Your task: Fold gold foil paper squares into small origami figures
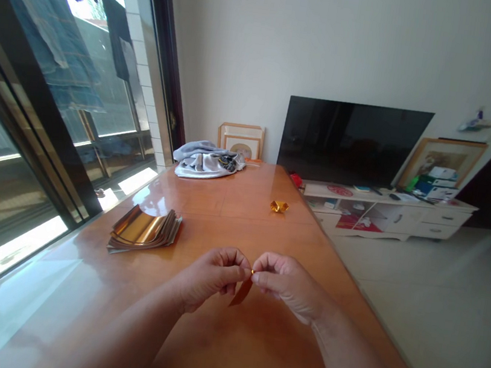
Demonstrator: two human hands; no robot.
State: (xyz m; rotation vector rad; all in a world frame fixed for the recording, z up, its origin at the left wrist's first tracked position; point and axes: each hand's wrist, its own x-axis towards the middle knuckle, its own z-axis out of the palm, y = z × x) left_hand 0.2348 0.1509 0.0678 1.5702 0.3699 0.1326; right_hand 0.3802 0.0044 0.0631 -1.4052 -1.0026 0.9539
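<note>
My left hand (213,276) and my right hand (285,282) meet over the middle of the wooden table (213,350). Both pinch the top of a small folded gold paper piece (242,291), which hangs down between them just above the tabletop. A stack of shiny gold paper sheets (144,229) lies to the left of my hands, its top sheet curled. Farther back on the table rests a small folded gold paper shape (279,206).
A crumpled grey cloth (207,160) lies at the table's far end, with a picture frame (241,139) behind it. A glass sliding door (53,120) runs along the left. A dark TV (352,141) on a low white cabinet (396,214) stands to the right.
</note>
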